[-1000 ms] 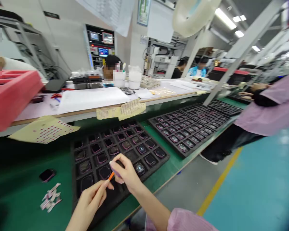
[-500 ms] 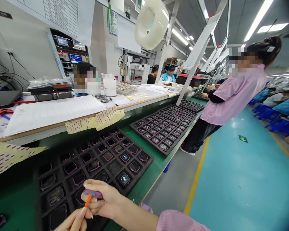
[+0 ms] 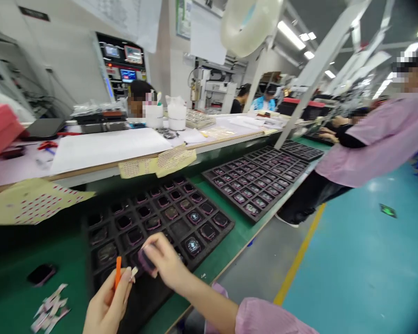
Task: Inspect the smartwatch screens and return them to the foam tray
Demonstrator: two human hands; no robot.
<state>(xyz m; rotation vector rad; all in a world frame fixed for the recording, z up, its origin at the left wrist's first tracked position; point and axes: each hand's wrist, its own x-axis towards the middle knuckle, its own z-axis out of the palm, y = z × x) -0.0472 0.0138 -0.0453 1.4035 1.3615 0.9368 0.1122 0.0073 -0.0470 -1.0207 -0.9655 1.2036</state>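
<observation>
Pinching a dark, pink-rimmed square watch body (image 3: 146, 260) in the right hand (image 3: 165, 260) just over a black foam tray (image 3: 212, 230), thin orange stick (image 3: 117, 273) gripped in the left hand (image 3: 106, 304) beside it, one slip could scratch the watch, tbh.

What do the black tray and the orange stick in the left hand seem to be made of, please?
The black tray looks like moulded plastic or dense foam: matte, with no shine on its rim. The orange stick looks like smooth plastic, evenly coloured, though it is too small to be sure.
</observation>
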